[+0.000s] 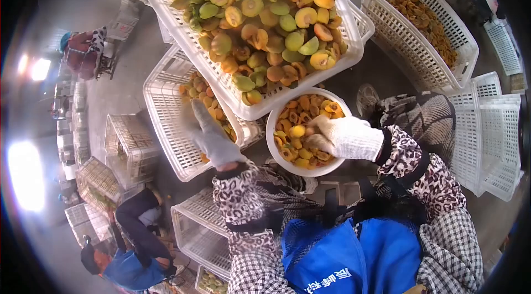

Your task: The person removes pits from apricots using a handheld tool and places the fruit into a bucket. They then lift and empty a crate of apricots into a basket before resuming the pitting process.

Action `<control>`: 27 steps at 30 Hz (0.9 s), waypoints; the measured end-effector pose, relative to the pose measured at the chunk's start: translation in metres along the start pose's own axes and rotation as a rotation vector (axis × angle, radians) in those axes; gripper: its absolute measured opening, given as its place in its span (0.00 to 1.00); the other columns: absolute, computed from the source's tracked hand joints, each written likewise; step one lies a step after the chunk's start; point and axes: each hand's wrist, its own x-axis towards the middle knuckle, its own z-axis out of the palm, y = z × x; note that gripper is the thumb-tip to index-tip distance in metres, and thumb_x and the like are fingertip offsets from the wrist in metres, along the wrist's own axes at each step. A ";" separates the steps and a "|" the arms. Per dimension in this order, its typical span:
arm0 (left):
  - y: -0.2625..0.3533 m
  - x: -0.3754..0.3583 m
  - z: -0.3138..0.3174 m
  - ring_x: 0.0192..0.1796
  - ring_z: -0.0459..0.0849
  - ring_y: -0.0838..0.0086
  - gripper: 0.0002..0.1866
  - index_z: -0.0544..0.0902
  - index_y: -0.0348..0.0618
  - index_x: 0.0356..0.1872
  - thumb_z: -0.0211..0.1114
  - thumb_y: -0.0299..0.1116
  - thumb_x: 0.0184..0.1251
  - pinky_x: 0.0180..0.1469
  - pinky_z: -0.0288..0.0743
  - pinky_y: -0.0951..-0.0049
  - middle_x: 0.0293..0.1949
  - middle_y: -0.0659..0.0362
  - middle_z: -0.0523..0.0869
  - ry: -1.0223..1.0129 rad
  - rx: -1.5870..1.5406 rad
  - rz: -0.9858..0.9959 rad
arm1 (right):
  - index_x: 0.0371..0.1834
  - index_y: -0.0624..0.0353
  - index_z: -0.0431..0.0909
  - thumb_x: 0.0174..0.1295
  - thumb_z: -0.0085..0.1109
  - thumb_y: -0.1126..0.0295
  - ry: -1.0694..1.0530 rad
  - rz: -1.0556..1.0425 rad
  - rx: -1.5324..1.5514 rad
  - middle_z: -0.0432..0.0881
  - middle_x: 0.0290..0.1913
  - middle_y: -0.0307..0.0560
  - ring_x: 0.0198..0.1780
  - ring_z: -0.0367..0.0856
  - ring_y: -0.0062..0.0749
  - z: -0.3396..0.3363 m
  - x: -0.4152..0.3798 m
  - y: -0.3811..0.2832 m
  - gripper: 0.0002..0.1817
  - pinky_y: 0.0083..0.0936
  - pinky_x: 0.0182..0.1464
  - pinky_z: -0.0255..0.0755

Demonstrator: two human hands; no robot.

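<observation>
My right hand (348, 136), in a white knitted glove, reaches into a white round tub (271, 142) of orange-yellow apricot halves (301, 153). Its fingers are curled down among the fruit, and what they grip is hidden. My left hand (215, 136), in a greyish glove, is over a white slatted crate (166, 147) holding more apricot halves (202, 89). One finger points up, apart from the others, which are blurred by motion; I see nothing held. Beyond both hands sits a large white crate (251, 110) heaped with green and orange cut apricots (265, 23).
A tall white crate (409, 53) at the upper right contains darker orange fruit pieces. Stacked white crates (487, 139) stand on the right; another crate (199, 233) lies beside my legs. Lower left, a person in blue (133, 269) sits near crates. Another person (86, 53) is farther back.
</observation>
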 end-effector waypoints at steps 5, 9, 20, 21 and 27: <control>-0.021 0.037 0.024 0.62 0.71 0.64 0.23 0.81 0.52 0.53 0.68 0.50 0.59 0.71 0.55 0.45 0.54 0.58 0.77 -0.156 1.459 0.966 | 0.45 0.59 0.77 0.65 0.56 0.62 -0.017 0.337 -0.265 0.83 0.30 0.55 0.32 0.86 0.48 0.020 0.001 0.037 0.13 0.41 0.31 0.80; -0.054 0.041 0.050 0.66 0.67 0.63 0.25 0.81 0.49 0.52 0.68 0.50 0.57 0.74 0.44 0.41 0.48 0.62 0.80 -0.244 1.647 1.134 | 0.45 0.60 0.77 0.63 0.56 0.64 -0.104 0.392 -0.464 0.85 0.34 0.53 0.35 0.87 0.51 0.022 -0.017 0.059 0.13 0.39 0.36 0.81; -0.001 -0.035 0.021 0.61 0.78 0.51 0.30 0.66 0.33 0.67 0.62 0.28 0.63 0.59 0.81 0.53 0.59 0.42 0.76 -0.820 -0.930 -0.352 | 0.52 0.59 0.75 0.63 0.65 0.61 0.379 -0.047 0.285 0.83 0.39 0.54 0.44 0.84 0.53 -0.028 -0.015 -0.030 0.19 0.37 0.45 0.80; 0.002 -0.038 0.022 0.59 0.79 0.50 0.30 0.66 0.33 0.67 0.61 0.32 0.66 0.59 0.81 0.52 0.59 0.42 0.76 -0.813 -1.000 -0.418 | 0.48 0.59 0.74 0.63 0.63 0.62 0.380 -0.103 0.227 0.81 0.36 0.55 0.40 0.83 0.51 -0.029 -0.015 -0.035 0.16 0.41 0.42 0.77; -0.001 -0.034 0.017 0.60 0.78 0.50 0.31 0.68 0.36 0.67 0.60 0.39 0.65 0.60 0.79 0.51 0.59 0.41 0.76 -0.840 -0.956 -0.523 | 0.45 0.59 0.73 0.64 0.61 0.60 0.519 -0.233 0.152 0.79 0.31 0.52 0.31 0.82 0.50 -0.026 -0.001 -0.050 0.15 0.40 0.34 0.76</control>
